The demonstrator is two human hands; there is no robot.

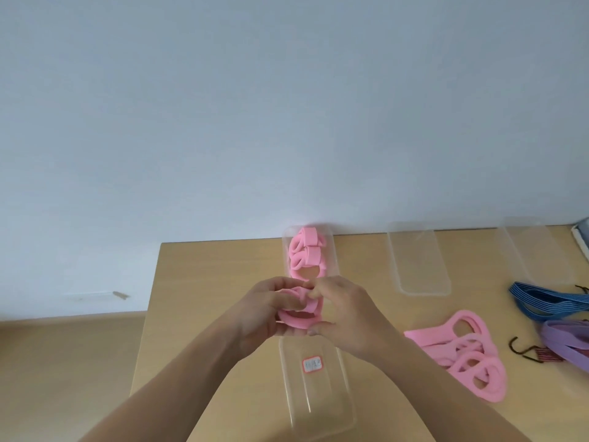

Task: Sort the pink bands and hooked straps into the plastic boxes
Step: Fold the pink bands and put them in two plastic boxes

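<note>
A pale wall point(255, 106) fills the upper half of the view, and a light wooden table point(204, 282) stands against it. On the table, a long clear plastic box point(318, 406) with a red-bordered label point(312, 364) runs from the near edge back to the wall; everything else is placed from this box. Its far end holds rolled pink bands point(306, 252), packed side by side. To the right of the box, well apart, lie two clear lids or trays point(419, 261), one beyond the other toward the right edge. Nearer and still right of the box sits a loose heap of pink bands point(468, 355). Beyond that heap are a bundle of blue straps point(538, 303) and purple straps point(567, 342), with a dark metal hook point(522, 352) just beside the purple ones. Above the middle of the box, the left hand point(264, 311) and right hand point(342, 314) meet, both closed around one pink band point(301, 315), fingers pinching its folded loop.
</note>
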